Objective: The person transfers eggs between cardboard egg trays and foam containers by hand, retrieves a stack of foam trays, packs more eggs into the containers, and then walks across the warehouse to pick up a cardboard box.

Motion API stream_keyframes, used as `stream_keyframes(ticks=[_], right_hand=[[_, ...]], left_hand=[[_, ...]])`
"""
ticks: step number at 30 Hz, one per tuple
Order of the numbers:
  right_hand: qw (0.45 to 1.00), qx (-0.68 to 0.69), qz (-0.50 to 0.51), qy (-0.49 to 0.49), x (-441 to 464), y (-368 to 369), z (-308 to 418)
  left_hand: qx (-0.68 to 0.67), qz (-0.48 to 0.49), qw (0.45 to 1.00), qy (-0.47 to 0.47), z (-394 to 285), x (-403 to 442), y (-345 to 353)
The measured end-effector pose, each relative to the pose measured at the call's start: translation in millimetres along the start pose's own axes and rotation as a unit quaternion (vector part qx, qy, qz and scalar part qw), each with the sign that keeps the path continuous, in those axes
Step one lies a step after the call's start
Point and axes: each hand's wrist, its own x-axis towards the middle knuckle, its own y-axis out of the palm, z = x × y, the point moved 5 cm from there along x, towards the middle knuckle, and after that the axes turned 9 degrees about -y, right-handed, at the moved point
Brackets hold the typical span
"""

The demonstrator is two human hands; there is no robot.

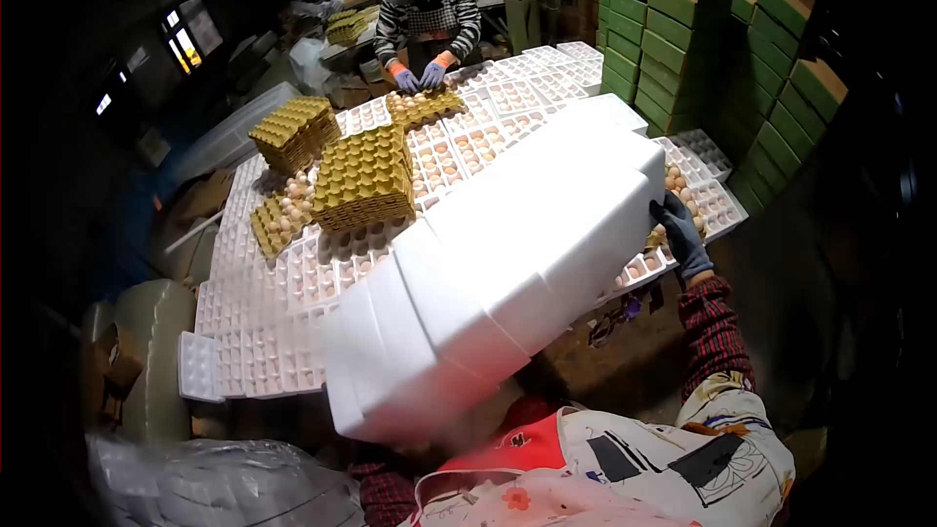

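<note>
A long stack of white foam boxes [488, 244] lies tilted on its side in front of me, reaching from my lap across the near part of the table. My right hand [683, 234], in a dark grey glove, grips the far right end of the stack. My left hand is hidden behind the near left end; only its checked sleeve [386, 488] shows. Beneath and beyond the foam boxes, white foam egg trays [312, 273] cover the table, many with eggs in their cells. Loose eggs [678, 190] sit close to my right hand.
Two piles of yellow egg trays [363, 176] stand left of centre, beside a tray of eggs [288, 205]. Across the table, a person in gloves [429, 20] handles an egg tray [425, 109]. Green boxes [673, 39] are piled high at right. Clear plastic [224, 483] lies lower left.
</note>
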Motion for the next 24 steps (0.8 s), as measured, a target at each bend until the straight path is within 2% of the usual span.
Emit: stream_keyframes(ticks=[4,9,10,11,12,13,15,16,18,19,21,22,23,24], right_hand=[[0.998,-0.049,0.038,-0.019,57,-55,-44],[0.990,0.044,0.122,-0.058,213,4,-40],[0.984,0.000,0.139,-0.108,246,20,-31],[0.982,-0.107,0.071,-0.141,274,28,-32],[0.945,-0.289,-0.004,-0.150,305,23,-36],[0.927,-0.320,-0.069,-0.181,331,23,-57],[0.968,-0.186,-0.136,-0.096,322,45,-77],[0.975,-0.146,-0.121,-0.115,289,65,-71],[0.996,-0.019,-0.046,-0.068,213,110,-81],[0.994,-0.050,-0.008,-0.099,184,128,-120],[0.997,-0.009,0.072,-0.029,118,169,-125],[0.994,-0.037,0.099,0.003,106,185,-132],[0.995,-0.035,0.093,0.015,101,202,-138],[0.996,-0.048,0.076,0.008,102,216,-142]], left_hand=[[-0.026,-0.044,0.998,0.022,-2,31,49],[-0.055,-0.089,0.994,0.031,-5,77,80],[-0.062,-0.094,0.993,0.031,-5,88,85],[-0.068,-0.094,0.993,0.029,-6,97,90],[-0.074,-0.095,0.992,0.028,-7,103,95],[-0.078,-0.100,0.991,0.031,-7,106,97],[-0.086,-0.115,0.989,0.034,-10,112,98],[-0.088,-0.129,0.987,0.038,-10,111,94],[-0.073,-0.158,0.982,0.067,-4,108,84],[-0.049,-0.170,0.979,0.098,-1,106,80],[0.014,-0.160,0.981,0.110,-5,108,94],[0.060,-0.120,0.983,0.127,-28,96,139],[0.016,-0.118,0.984,0.136,-38,102,157],[0.099,-0.117,0.977,0.146,-41,117,170]])
